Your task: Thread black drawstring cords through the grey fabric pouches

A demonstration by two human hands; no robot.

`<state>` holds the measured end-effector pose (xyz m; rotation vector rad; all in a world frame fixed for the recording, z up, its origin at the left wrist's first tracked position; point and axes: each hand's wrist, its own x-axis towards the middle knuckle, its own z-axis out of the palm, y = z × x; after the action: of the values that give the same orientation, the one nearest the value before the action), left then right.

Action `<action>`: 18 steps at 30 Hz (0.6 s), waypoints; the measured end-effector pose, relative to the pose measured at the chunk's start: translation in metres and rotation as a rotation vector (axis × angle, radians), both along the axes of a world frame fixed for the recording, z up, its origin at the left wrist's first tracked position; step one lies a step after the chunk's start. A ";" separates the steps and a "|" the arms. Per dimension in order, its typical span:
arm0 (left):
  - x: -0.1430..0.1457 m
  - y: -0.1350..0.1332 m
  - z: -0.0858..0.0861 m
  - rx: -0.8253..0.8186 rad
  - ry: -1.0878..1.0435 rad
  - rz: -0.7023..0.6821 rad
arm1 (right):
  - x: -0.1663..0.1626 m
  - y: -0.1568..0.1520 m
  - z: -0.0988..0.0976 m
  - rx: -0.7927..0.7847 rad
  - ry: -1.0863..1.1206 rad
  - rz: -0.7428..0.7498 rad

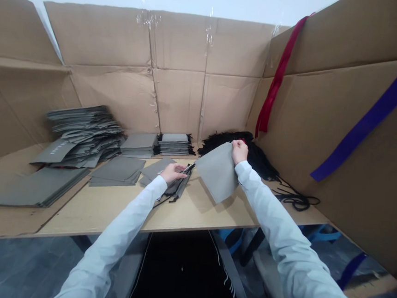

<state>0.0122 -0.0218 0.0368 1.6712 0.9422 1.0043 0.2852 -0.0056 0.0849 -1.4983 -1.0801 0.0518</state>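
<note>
My right hand [239, 151] is closed on the top corner of a flat grey fabric pouch [218, 171], which hangs tilted above the wooden table [193, 211]. My left hand [173, 172] rests with curled fingers on a small pile of grey pouches with black cords [180, 185] near the table's middle. Both arms wear pale long sleeves. A heap of black cords [253, 155] lies just behind my right hand.
Stacks of grey pouches stand at the left [85, 132], the back centre [174, 143] and flat at the near left [38, 188]. Cardboard walls [177, 73] enclose the table, with a red strap [275, 84] and a blue strap [371, 118] on the right wall.
</note>
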 end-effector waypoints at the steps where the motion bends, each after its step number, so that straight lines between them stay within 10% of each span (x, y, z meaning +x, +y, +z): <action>1: 0.002 0.001 -0.002 0.025 -0.001 0.011 | 0.003 0.002 -0.006 -0.007 0.047 -0.010; 8: 0.016 -0.007 -0.005 0.046 -0.176 0.090 | 0.016 0.010 -0.043 0.028 0.236 -0.039; 18: 0.031 -0.010 0.006 -0.372 -0.817 0.113 | -0.029 0.014 -0.072 0.076 0.306 0.075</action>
<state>0.0436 -0.0321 0.0429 0.7790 0.6107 1.3367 0.2560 0.0087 0.0124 -1.3303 -0.8801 0.2812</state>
